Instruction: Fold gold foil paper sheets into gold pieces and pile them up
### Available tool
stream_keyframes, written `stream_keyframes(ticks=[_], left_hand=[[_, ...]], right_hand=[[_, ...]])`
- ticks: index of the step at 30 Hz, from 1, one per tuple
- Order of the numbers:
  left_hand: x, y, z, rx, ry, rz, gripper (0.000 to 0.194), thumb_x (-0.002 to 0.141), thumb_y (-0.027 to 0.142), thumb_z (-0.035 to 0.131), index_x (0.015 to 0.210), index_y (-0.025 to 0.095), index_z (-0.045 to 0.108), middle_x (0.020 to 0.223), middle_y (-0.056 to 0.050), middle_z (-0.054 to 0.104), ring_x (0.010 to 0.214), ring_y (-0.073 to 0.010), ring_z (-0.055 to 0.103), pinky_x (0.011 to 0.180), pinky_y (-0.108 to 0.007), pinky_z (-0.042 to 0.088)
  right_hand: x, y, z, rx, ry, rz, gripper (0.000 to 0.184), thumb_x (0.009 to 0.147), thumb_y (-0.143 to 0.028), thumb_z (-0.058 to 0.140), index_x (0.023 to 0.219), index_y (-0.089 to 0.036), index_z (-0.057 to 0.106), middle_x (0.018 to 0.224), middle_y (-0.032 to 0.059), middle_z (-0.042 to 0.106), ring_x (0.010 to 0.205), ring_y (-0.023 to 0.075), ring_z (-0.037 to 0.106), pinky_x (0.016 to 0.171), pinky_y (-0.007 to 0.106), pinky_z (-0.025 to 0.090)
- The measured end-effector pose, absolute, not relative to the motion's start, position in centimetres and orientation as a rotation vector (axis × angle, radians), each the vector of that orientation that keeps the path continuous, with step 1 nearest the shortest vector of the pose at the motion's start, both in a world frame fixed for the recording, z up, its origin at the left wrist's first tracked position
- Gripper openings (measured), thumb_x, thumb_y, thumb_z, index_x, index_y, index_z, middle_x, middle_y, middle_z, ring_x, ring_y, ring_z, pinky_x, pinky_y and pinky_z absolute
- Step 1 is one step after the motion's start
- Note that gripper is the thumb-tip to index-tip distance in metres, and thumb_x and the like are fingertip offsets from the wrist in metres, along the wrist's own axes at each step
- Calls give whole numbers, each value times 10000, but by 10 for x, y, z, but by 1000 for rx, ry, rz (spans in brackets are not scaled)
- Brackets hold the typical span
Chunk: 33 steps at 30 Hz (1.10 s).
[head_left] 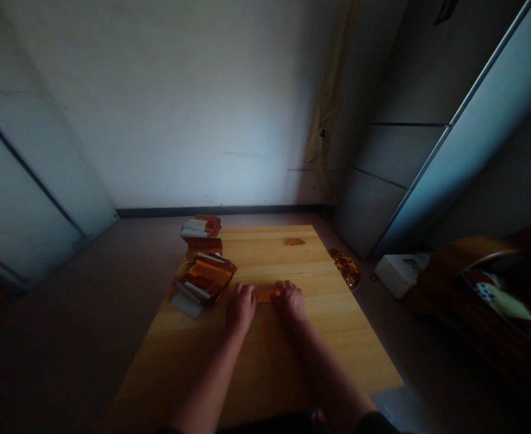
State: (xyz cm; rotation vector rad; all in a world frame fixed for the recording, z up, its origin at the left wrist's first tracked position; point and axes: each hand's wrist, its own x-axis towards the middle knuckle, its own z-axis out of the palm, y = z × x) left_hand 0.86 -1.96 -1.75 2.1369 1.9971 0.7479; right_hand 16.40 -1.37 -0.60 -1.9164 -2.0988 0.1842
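A small strip of shiny orange film [264,296] lies on the wooden table between my two hands. My left hand [241,304] is closed at the strip's left end, fingers curled. At its right end my right hand [290,299] presses down with bent fingers, closed on the film. Just left of my left hand sits a stack of orange film sheets with white backing [208,276]. A small orange piece [295,242] rests alone toward the far right of the table.
The table [342,337] is light wood. More film bundles [202,226] lie along its far left edge. Crumpled orange film [345,268] is on the floor to the right, near a white box [398,274] and a wooden sofa [477,250]. A wall stands behind.
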Motion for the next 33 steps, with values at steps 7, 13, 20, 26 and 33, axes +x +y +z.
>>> stream_keyframes(ticks=[7, 13, 20, 26, 33], left_hand=[[9, -21, -16, 2290, 2038, 587, 190, 865, 170, 442, 811, 187, 622, 965, -68, 580, 887, -172, 549, 765, -273, 427], [4, -24, -17, 2381, 2017, 624, 155, 839, 240, 497, 769, 203, 630, 878, -61, 570, 882, -191, 526, 762, -297, 409], [2, -27, -17, 2337, 2030, 661, 109, 798, 265, 546, 800, 207, 638, 906, -62, 583, 888, -203, 524, 763, -314, 392], [-1, -27, -14, 2276, 2015, 701, 115, 784, 257, 557, 812, 218, 661, 901, -50, 593, 879, -187, 535, 764, -301, 398], [-9, -26, -15, 2265, 1926, 753, 184, 770, 157, 547, 832, 245, 696, 933, -44, 614, 932, -191, 545, 824, -314, 413]], right_hand=[[163, -14, -1, -1943, -2110, 170, 132, 868, -230, 489, 853, -207, 619, 962, 68, 616, 898, 185, 556, 718, 272, 356], [157, -17, 2, -2036, -2027, 173, 160, 828, -340, 557, 862, -197, 621, 948, 80, 617, 930, 219, 558, 749, 314, 361], [143, -24, 10, -2122, -1925, 198, 435, 729, -539, 638, 971, -179, 604, 1020, 131, 604, 1000, 295, 536, 807, 401, 376], [146, -21, 14, -2176, -1877, 336, 302, 722, -398, 645, 939, -190, 612, 1029, 116, 602, 986, 269, 555, 790, 382, 396], [160, -15, 13, -2156, -1876, 459, 160, 754, -185, 550, 881, -209, 645, 990, 78, 625, 947, 216, 590, 753, 316, 412]])
